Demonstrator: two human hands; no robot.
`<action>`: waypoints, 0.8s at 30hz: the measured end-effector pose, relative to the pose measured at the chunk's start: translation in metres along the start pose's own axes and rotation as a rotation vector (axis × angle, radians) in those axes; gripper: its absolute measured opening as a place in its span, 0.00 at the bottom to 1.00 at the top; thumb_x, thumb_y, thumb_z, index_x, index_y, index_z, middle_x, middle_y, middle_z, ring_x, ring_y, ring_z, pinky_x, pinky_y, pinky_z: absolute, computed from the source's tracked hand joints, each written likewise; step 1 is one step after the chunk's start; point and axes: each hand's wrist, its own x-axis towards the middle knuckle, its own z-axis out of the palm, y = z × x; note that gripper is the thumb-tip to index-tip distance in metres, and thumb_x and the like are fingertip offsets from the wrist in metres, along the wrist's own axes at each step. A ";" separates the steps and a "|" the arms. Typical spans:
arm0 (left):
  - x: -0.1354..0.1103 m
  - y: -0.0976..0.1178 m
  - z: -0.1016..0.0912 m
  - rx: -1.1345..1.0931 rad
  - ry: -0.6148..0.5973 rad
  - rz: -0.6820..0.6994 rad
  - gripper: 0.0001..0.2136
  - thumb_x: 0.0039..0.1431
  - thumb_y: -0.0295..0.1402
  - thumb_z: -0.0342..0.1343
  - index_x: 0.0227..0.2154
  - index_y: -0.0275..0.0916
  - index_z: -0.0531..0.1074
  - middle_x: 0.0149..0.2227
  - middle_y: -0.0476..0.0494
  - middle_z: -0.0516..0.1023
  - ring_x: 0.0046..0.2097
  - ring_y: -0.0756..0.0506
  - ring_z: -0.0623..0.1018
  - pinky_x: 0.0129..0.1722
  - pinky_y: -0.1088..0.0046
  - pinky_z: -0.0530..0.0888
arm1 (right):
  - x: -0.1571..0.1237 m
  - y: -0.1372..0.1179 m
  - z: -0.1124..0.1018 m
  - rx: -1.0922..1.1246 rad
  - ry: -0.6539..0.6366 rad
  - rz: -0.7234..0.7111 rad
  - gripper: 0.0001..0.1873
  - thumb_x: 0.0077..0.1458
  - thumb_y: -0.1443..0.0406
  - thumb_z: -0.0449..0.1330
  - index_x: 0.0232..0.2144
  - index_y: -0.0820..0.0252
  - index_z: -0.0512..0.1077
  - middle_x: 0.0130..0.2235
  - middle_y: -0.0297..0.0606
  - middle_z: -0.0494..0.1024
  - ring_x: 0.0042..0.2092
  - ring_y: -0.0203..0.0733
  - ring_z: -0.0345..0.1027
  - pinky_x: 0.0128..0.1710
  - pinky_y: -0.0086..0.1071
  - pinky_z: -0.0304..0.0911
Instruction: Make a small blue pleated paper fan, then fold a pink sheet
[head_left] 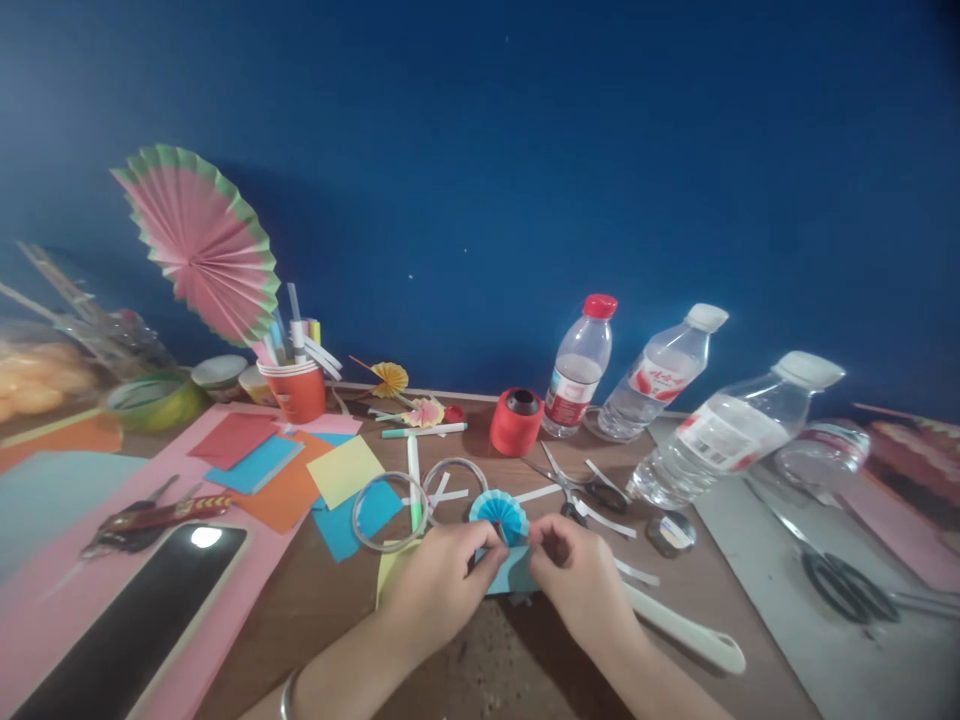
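Observation:
Both hands meet near the table's front edge around a small pleated blue paper fan (500, 513). My left hand (439, 580) pinches the fan's lower left side with thumb and fingers. My right hand (577, 570) pinches its lower right side, fingers curled. Under the hands lies a light blue paper sheet (514, 575). Two clear tape rings (390, 512) lie just left of the fan. Small scissors (581, 490) lie just behind my right hand.
A red thread spool (516, 422) and three water bottles (581, 365) stand at the back right. An orange cup (298, 388) holds pens and a big pink fan (202, 243). Coloured paper sheets (289, 475), a phone (142, 620) and larger scissors (844, 580) lie around.

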 end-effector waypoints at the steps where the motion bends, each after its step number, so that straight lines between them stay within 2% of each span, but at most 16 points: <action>1: 0.000 0.001 -0.001 -0.003 -0.002 -0.001 0.10 0.58 0.35 0.45 0.23 0.41 0.67 0.23 0.54 0.72 0.26 0.52 0.68 0.25 0.78 0.58 | 0.000 0.000 0.000 0.004 0.008 0.014 0.04 0.44 0.68 0.51 0.20 0.60 0.64 0.19 0.28 0.64 0.23 0.33 0.56 0.22 0.24 0.50; 6: 0.000 0.002 -0.003 -0.063 0.013 -0.020 0.10 0.58 0.33 0.46 0.23 0.40 0.66 0.23 0.55 0.72 0.25 0.53 0.67 0.25 0.79 0.58 | 0.001 0.003 -0.001 0.068 0.066 0.065 0.04 0.46 0.67 0.51 0.21 0.59 0.63 0.20 0.29 0.66 0.22 0.33 0.59 0.23 0.25 0.52; 11: 0.000 0.002 -0.003 -0.081 0.007 -0.035 0.09 0.57 0.33 0.46 0.24 0.40 0.67 0.23 0.54 0.71 0.25 0.52 0.67 0.24 0.78 0.58 | -0.005 -0.001 0.001 0.214 0.019 -0.038 0.07 0.52 0.65 0.49 0.30 0.58 0.67 0.28 0.33 0.72 0.29 0.36 0.63 0.27 0.25 0.56; 17: -0.002 0.004 -0.003 -0.160 0.002 -0.028 0.07 0.55 0.29 0.46 0.27 0.42 0.68 0.27 0.53 0.73 0.30 0.51 0.71 0.30 0.78 0.62 | -0.016 -0.005 0.011 -0.002 -0.066 -0.126 0.08 0.52 0.64 0.51 0.25 0.58 0.69 0.27 0.33 0.72 0.29 0.37 0.64 0.28 0.26 0.54; 20: -0.002 0.006 -0.003 -0.142 -0.002 -0.015 0.06 0.53 0.27 0.46 0.29 0.43 0.68 0.30 0.52 0.73 0.33 0.49 0.71 0.32 0.77 0.63 | -0.017 -0.005 0.012 -0.014 -0.070 -0.110 0.08 0.53 0.64 0.51 0.26 0.58 0.68 0.27 0.33 0.72 0.28 0.37 0.63 0.27 0.26 0.53; 24: -0.004 0.007 -0.001 -0.076 0.008 -0.019 0.05 0.51 0.28 0.47 0.27 0.42 0.66 0.28 0.52 0.73 0.31 0.49 0.70 0.31 0.77 0.63 | -0.015 -0.005 0.012 -0.027 -0.083 -0.121 0.07 0.52 0.64 0.51 0.25 0.58 0.67 0.26 0.32 0.72 0.28 0.36 0.62 0.27 0.26 0.52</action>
